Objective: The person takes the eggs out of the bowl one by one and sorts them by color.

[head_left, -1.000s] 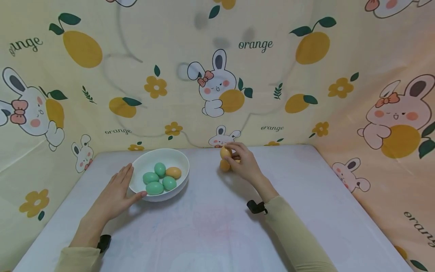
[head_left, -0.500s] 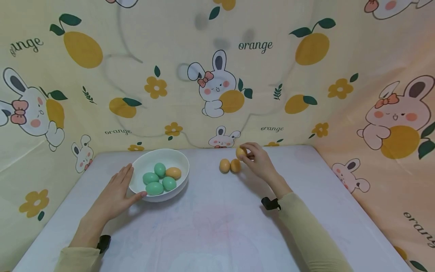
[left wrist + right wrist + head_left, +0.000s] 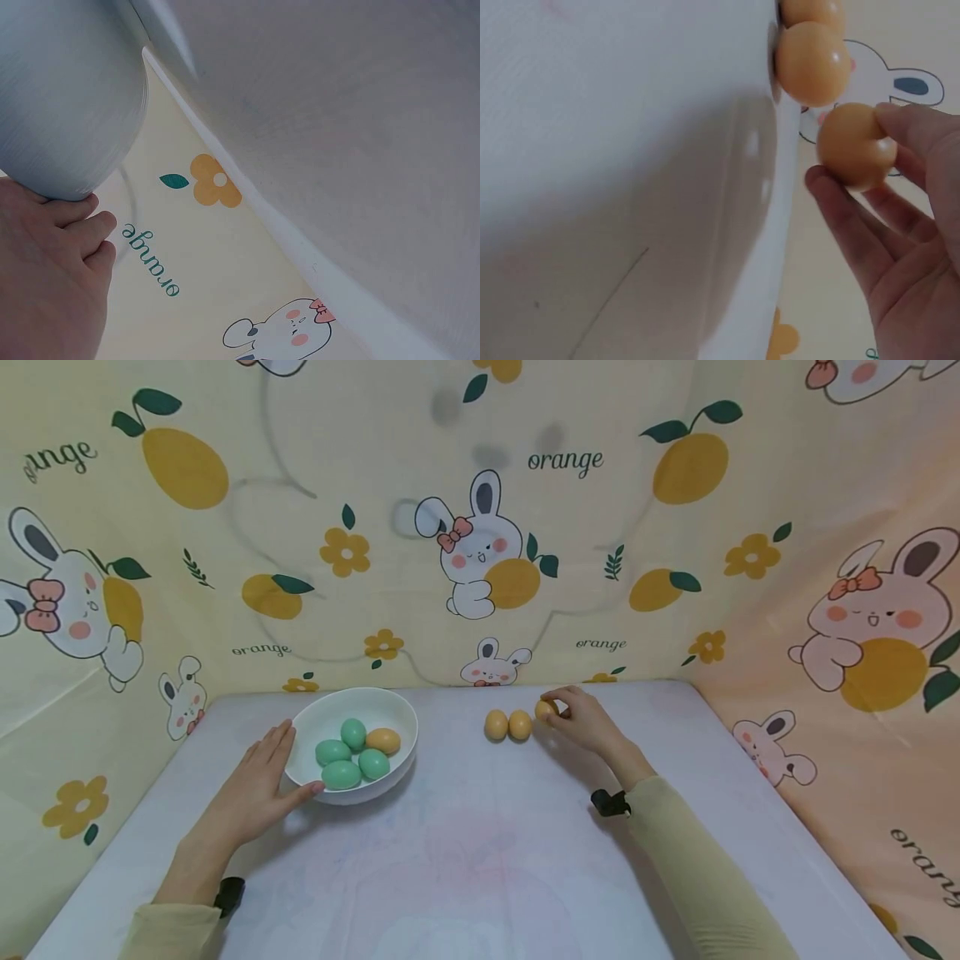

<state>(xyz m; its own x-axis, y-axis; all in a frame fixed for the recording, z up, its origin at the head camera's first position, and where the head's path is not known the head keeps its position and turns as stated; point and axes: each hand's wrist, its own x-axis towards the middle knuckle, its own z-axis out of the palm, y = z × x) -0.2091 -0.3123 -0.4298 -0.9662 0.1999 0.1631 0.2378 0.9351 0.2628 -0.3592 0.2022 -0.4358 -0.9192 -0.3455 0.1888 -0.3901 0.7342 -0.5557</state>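
Note:
My right hand (image 3: 588,723) pinches an orange-yellow egg (image 3: 544,711) between thumb and fingertips. Just left of it, two more orange-yellow eggs, one at the left (image 3: 496,725) and one nearer the hand (image 3: 520,726), stand side by side on the table. In the right wrist view, the pinched egg (image 3: 853,147) is held a little apart from the nearer standing egg (image 3: 813,64). My left hand (image 3: 246,793) rests against the side of a white bowl (image 3: 397,760), fingers extended along its left and thumb at its near rim. Several green eggs (image 3: 341,775) and one orange-yellow egg (image 3: 382,741) lie inside.
A whitish table (image 3: 465,852) lies beneath everything. Behind and beside it hangs a cream cloth (image 3: 420,435) printed with rabbits and oranges, meeting the table's back edge close behind the eggs and the bowl.
My right hand carries its egg from above the standing eggs to the right and then lower, beside them. Both standing eggs are now fully uncovered. The left hand and bowl stay put.

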